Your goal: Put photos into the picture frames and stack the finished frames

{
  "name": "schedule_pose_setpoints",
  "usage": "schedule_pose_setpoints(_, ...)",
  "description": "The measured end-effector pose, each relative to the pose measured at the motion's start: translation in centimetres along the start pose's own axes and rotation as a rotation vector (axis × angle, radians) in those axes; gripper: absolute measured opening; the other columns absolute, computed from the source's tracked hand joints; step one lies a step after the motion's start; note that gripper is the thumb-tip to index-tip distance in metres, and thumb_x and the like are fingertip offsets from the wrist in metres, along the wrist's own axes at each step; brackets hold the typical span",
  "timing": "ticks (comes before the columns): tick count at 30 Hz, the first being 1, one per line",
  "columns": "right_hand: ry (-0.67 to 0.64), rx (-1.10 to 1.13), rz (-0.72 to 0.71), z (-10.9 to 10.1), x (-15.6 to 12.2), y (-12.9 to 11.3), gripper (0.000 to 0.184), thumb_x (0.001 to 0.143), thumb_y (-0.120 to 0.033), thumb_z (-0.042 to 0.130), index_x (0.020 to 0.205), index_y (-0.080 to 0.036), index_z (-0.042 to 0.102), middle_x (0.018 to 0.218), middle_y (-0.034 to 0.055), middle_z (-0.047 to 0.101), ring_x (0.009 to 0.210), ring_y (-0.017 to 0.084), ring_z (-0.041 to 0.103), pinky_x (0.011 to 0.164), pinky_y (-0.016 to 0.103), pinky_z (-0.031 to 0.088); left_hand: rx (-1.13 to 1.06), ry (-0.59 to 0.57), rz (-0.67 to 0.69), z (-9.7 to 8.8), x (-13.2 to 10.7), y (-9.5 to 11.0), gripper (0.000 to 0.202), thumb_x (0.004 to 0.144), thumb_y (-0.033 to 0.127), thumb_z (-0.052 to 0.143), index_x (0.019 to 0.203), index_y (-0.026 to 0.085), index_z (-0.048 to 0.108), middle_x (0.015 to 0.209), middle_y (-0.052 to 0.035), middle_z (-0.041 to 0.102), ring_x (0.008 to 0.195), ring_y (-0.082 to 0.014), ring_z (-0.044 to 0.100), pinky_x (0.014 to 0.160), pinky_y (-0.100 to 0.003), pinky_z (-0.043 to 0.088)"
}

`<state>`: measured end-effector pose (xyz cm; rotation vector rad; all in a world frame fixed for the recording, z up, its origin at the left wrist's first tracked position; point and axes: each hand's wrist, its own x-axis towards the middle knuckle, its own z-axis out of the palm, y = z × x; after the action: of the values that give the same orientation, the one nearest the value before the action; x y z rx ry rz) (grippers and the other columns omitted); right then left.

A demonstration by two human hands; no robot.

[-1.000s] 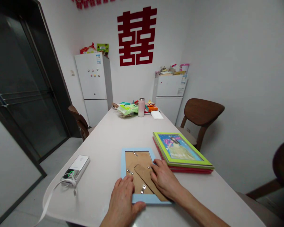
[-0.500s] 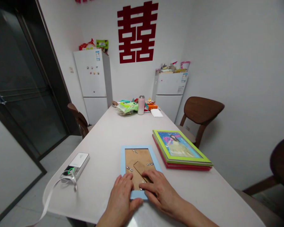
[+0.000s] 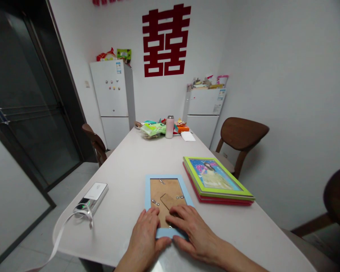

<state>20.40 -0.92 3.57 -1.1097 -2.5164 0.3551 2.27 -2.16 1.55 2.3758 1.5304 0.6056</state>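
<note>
A light-blue picture frame lies face down on the table before me, its brown backing board up. Small metal turn clips sit on the board near each side, and a stand leg is outlined in its middle. My left hand holds the frame's lower left corner, fingers over the edge and thumb by the front rim. My right hand grips the lower right part, fingers on the board and thumb at the front rim. Its fingers partly cover the bottom clip and the stand leg.
To the right lies a stack of picture frames, lime green over red. A power bank with a white cable is at left. A pink bottle and snack bags stand at the far end. Chairs flank the table.
My right thumb and index finger have come off the bottom clip; the thumb has moved down to the frame's front rim. My left hand and the frame stay in place.
</note>
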Motion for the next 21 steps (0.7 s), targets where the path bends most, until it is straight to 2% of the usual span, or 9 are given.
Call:
schedule_pose_setpoints(5,0.067,-0.031,0.054,0.5,3.1,0.2,0.031,0.075,-0.016,0.038,0.103,-0.021,0.052,0.100,0.0060,0.051,0.091,0.018,0.041,0.079,0.032,0.031,0.007,0.001,-0.002,0.2,-0.1,-0.1,0.049,0.062,0.029,0.064,0.105,0.010,0.049,0.112,-0.0153,0.054,0.109,-0.0258,0.045,0.097,-0.047,0.028)
schedule_pose_setpoints(10,-0.012,-0.140,0.067,1.3,6.0,0.4,0.025,0.076,-0.016,0.040,0.096,-0.022,0.055,0.097,0.0049,0.049,0.091,0.018,0.039,0.076,0.030,0.030,0.004,0.000,0.010,0.4,-0.2,-0.2,0.058,0.061,0.027,0.065,0.111,0.008,0.044,0.112,-0.0163,0.054,0.109,-0.0262,0.045,0.097,-0.048,0.028)
schedule_pose_setpoints(15,-0.067,-0.275,0.015,2.1,6.5,0.5,0.021,0.079,-0.020,0.039,0.094,-0.022,0.054,0.097,0.0064,0.049,0.090,0.020,0.040,0.073,0.033,0.029,-0.038,0.018,0.009,0.4,-0.1,-0.3,0.050,0.059,0.028,0.066,0.104,0.011,0.050,0.111,-0.0149,0.055,0.109,-0.0275,0.045,0.096,-0.050,0.028)
schedule_pose_setpoints(21,-0.103,-0.410,-0.047,2.6,6.3,0.2,0.023,0.078,-0.019,0.040,0.098,-0.019,0.051,0.099,0.0094,0.051,0.091,0.023,0.042,0.073,0.035,0.031,-0.058,0.016,0.033,0.5,0.0,-0.6,0.054,0.062,0.029,0.063,0.110,0.012,0.046,0.115,-0.0158,0.052,0.111,-0.0281,0.043,0.095,-0.053,0.028)
